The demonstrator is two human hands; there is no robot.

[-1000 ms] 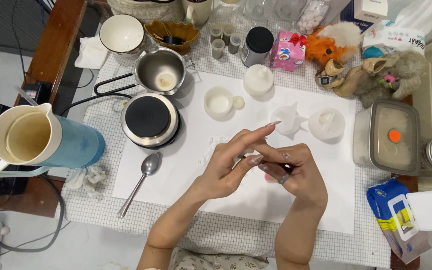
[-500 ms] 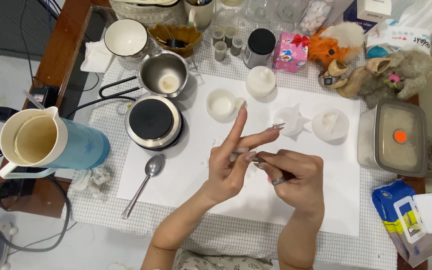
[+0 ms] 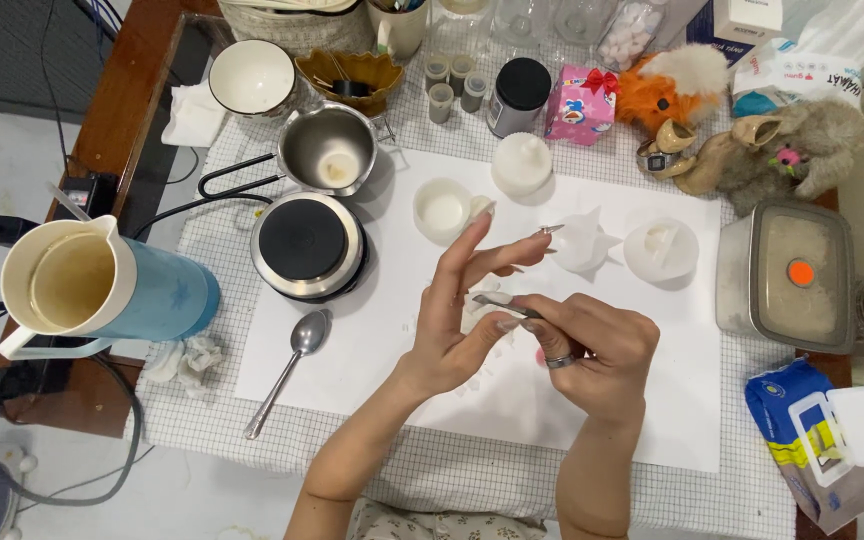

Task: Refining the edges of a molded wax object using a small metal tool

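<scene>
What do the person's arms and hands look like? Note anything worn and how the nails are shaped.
Both forearms are bare, no sleeves showing. The right hand wears a dark ring on one finger. The left hand shows no ring. Its nails are long and pointed.

You are working over a matt white paper sheet that is lying on a checked cloth. Your right hand is holding a thin tool that is shining like metal. The spoon and the small pot are showing glossy, smooth steel. The jug is looking like smooth blue plastic. The table edge is showing polished brown wood. The toys are looking furry and rough.
</scene>
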